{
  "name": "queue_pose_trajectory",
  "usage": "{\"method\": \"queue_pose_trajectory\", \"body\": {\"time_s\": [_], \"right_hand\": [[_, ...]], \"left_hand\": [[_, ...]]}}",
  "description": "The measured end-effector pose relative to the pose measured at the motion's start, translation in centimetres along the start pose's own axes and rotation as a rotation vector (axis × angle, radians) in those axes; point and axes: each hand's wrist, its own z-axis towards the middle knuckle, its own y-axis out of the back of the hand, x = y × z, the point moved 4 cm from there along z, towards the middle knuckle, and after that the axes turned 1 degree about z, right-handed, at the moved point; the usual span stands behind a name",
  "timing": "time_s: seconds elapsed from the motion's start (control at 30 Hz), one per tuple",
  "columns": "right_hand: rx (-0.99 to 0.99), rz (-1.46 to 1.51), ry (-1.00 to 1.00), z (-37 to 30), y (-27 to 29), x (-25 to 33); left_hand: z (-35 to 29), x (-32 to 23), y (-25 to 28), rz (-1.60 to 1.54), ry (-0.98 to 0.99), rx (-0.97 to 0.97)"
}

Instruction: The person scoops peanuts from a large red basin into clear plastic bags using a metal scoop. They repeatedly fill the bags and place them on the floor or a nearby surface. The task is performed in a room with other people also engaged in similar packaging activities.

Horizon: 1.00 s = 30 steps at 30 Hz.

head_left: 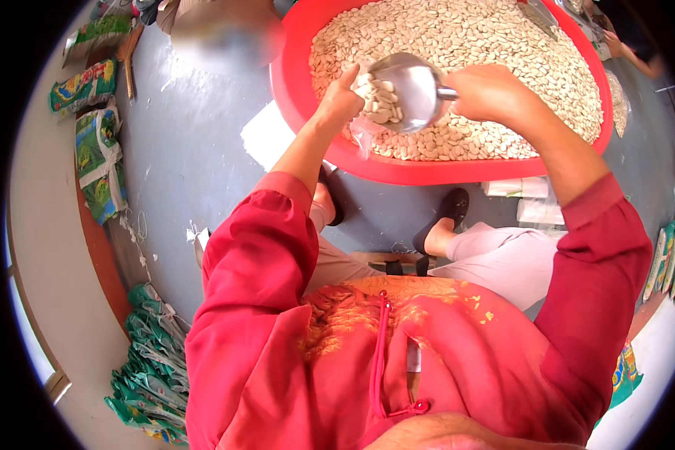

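A large red tub [307,120] in front of me is heaped with pale, flat, bean-like seeds [495,60]. My right hand [487,91] grips the short handle of a shiny metal scoop [416,82]. Some of the seeds lie at the scoop's left lip, which tilts toward my other hand. Closed around the edge of a clear plastic bag [364,133], my left hand [341,99] keeps it at the scoop's mouth, above the tub's near left side. Much of the bag is hidden by the scoop and seeds.
Green printed bags [100,161] lie along the left wall, with a pile of green sacks [154,360] at lower left. White packs [536,202] sit beneath the tub's near right rim. Another person's arm [630,52] shows at far right. A white sheet [266,135] lies left of the tub.
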Motion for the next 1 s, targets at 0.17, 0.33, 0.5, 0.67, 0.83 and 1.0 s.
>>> {"method": "queue_pose_trajectory", "body": {"time_s": [0.17,0.33,0.5,0.67,0.83,1.0], "right_hand": [[0.14,0.321,-0.187,-2.8,-3.3,-6.9],[0.078,0.315,-0.317,-1.2,-13.5,-12.2],[-0.089,1.008,-0.384,10.2,-23.5,-8.2],[-0.187,1.288,-0.506,15.4,-24.8,-4.2],[-0.16,1.306,-0.413,9.0,-22.1,-7.6],[-0.166,1.034,-0.356,0.9,-16.1,-12.0]], "left_hand": [[-1.2,2.3,2.5,0.038,0.089,-0.023],[-2.7,2.2,2.0,0.046,0.095,-0.004],[-1.8,1.7,1.8,0.154,0.099,0.017],[-1.5,1.2,1.4,0.118,0.099,-0.062],[-1.0,0.7,1.0,0.112,0.129,-0.06],[-0.7,0.9,0.4,0.13,0.115,-0.019]]}}
